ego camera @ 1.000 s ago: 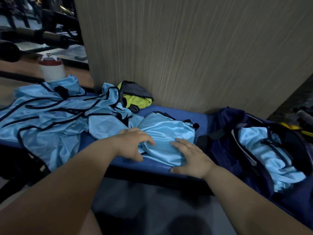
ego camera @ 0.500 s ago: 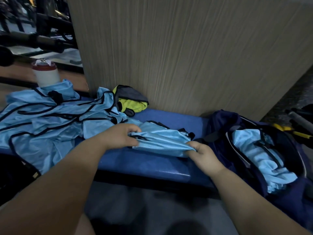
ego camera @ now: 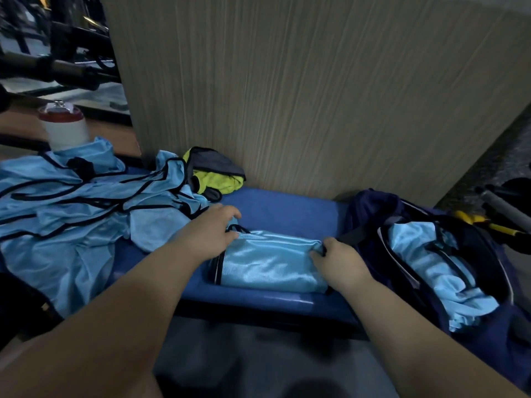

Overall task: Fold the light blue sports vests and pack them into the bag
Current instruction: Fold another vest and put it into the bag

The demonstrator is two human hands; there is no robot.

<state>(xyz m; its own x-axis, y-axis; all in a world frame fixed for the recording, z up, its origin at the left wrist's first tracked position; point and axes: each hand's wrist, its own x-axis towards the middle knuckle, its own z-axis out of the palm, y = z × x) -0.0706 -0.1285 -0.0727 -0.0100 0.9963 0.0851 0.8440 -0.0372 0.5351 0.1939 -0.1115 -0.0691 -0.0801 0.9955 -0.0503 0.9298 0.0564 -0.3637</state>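
Observation:
A folded light blue vest (ego camera: pixel 267 265) with black trim lies on the blue bench (ego camera: pixel 287 214) in front of me. My left hand (ego camera: pixel 212 234) grips its left end, fingers curled over the top edge. My right hand (ego camera: pixel 336 259) pinches its right end. A heap of unfolded light blue vests (ego camera: pixel 71 202) covers the bench's left part. At the right stands an open dark navy bag (ego camera: pixel 370 208) with folded light blue vests (ego camera: pixel 431 268) inside it.
A yellow and grey garment (ego camera: pixel 215 176) lies bunched against the wooden wall panel (ego camera: pixel 301 96). A white bottle with a red lid (ego camera: pixel 64 127) stands behind the heap. Yellow-handled tools (ego camera: pixel 485 225) lie beyond the bag. Dark gym equipment fills the far left.
Both hands folded the vest over toward me into a narrower bundle, then took hold of its two ends. The view shifted slightly right.

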